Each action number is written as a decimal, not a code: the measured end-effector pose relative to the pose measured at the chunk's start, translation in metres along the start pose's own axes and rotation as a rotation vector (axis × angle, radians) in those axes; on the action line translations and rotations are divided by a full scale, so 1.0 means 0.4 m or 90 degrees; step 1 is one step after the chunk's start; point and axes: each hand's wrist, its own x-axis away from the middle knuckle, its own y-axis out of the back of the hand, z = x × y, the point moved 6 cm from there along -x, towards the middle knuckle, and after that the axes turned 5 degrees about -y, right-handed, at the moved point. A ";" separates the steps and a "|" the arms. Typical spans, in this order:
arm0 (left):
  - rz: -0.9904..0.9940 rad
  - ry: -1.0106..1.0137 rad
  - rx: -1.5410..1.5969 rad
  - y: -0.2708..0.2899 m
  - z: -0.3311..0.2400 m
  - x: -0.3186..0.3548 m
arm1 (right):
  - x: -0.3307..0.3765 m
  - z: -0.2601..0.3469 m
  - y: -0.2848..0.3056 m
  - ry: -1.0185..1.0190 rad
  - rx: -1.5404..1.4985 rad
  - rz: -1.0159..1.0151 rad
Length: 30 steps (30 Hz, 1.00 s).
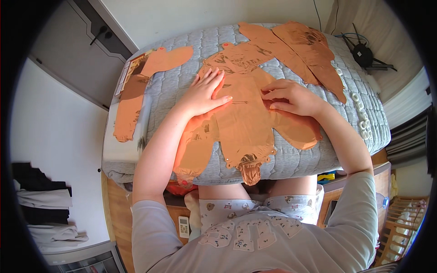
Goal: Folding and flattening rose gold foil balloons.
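Note:
A deflated orange foil balloon (243, 118) lies flat on the quilted grey bed in front of me, with rounded lobes and a crinkled tail at its near end. My left hand (207, 93) rests on its upper left part, palm down, fingers spread and thumb pointing inward. On its right side lies my right hand (291, 98), fingers bent and apart, thumb near the lobe's edge; nothing shows between them. Beyond them another flat orange foil balloon (296, 52) spreads toward the far right. A third orange foil piece (132, 107) lies folded at the left.
Several small white rolls (362, 118) line the bed's (182, 63) right edge. A black device with antennas (363, 54) is at the far right. Beside the folded foil lies a picture-printed package (133, 68). A white remote control (183, 226) is below the bed's near edge.

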 end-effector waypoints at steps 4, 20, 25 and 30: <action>0.002 0.003 -0.030 -0.001 0.002 0.004 | -0.002 -0.004 -0.003 0.001 -0.030 -0.002; 0.010 0.003 -0.041 0.000 -0.008 0.015 | -0.122 -0.274 0.099 -0.495 -0.390 -0.265; 0.007 -0.022 -0.040 0.000 -0.044 -0.023 | -0.187 -0.448 0.150 -0.637 -0.033 -0.201; 0.013 0.018 -0.046 -0.007 0.004 0.022 | -0.290 -0.341 0.098 -0.583 -0.144 -0.161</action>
